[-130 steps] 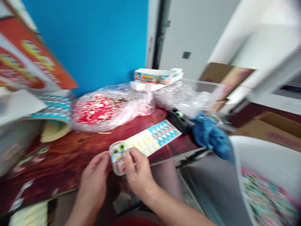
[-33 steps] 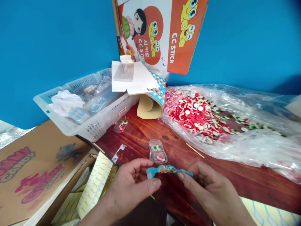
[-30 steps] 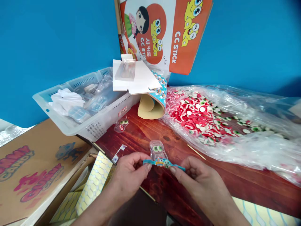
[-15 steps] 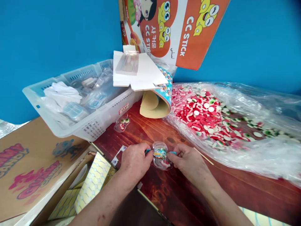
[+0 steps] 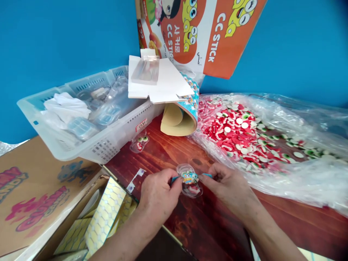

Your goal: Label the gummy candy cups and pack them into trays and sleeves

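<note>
A small printed sticker label [image 5: 190, 177] with blue ends and a colourful middle is stretched between my two hands. My left hand [image 5: 163, 190] pinches its left end between thumb and forefinger. The other end is pinched by my right hand [image 5: 227, 183]. Directly under the label lies a clear plastic blister pack [image 5: 195, 192] on the table, with a red-and-white gummy showing in its near part. The label covers part of the pack's middle; whether it touches the plastic, I cannot tell.
Another filled blister pack [image 5: 139, 142] lies by a white basket [image 5: 89, 152] of plastic packs. A label roll [image 5: 178, 123] stands behind, under white card [image 5: 163, 81]. Gummies fill an open plastic bag [image 5: 296, 188] at right. A carton [image 5: 40, 192] and a used label strip [image 5: 136, 180] are left.
Both hands and the label have shifted slightly to the right over the pack. The label's printed middle now sits a little farther right on it. Both ends stay pinched.
</note>
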Motion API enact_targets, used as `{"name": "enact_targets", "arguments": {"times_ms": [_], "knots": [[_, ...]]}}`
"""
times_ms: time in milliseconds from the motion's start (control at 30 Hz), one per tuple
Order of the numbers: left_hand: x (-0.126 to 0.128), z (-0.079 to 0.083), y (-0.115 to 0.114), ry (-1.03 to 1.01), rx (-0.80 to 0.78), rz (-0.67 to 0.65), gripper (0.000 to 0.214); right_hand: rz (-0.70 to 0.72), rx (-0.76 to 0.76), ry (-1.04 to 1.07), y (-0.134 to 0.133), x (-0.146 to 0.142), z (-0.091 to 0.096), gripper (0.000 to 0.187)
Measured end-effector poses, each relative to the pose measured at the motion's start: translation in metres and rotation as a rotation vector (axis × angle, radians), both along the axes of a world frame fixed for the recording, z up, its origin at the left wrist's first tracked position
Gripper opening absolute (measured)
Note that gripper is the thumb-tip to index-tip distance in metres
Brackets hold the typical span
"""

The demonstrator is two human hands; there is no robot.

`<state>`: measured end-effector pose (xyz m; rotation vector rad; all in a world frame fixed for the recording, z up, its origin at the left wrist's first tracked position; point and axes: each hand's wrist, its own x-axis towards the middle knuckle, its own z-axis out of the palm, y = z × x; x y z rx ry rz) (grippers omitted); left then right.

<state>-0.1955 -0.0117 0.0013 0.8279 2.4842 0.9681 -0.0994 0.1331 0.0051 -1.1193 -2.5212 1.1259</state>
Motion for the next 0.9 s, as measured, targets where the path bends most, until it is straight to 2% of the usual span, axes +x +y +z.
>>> {"name": "enact_targets", "arguments": {"times_ms": [300, 567, 633, 733, 900], "knots": [[-0.012, -0.005, 0.01, 0.083, -0.255, -0.065, 0.02, 0.005, -0.014, -0.067, -0.003, -0.012, -0.01, 0.021], [0.008, 0.004, 0.002, -0.008, -0.078, -0.041, 0.019, 0.005, -0.125, 0.004, 0.008, 0.003, -0.008, 0.021], [0.013, 0.005, 0.003, -0.021, -0.091, -0.05, 0.02, 0.02, -0.091, -0.008, 0.011, 0.003, -0.007, 0.02], [0.016, 0.002, 0.008, 0.019, -0.197, -0.061, 0.024, 0.051, -0.002, -0.059, 0.012, -0.002, -0.006, 0.018], [0.012, -0.003, 0.012, 0.128, -0.348, -0.095, 0.031, 0.092, 0.088, -0.076, 0.01, -0.006, -0.015, 0.02]]}}
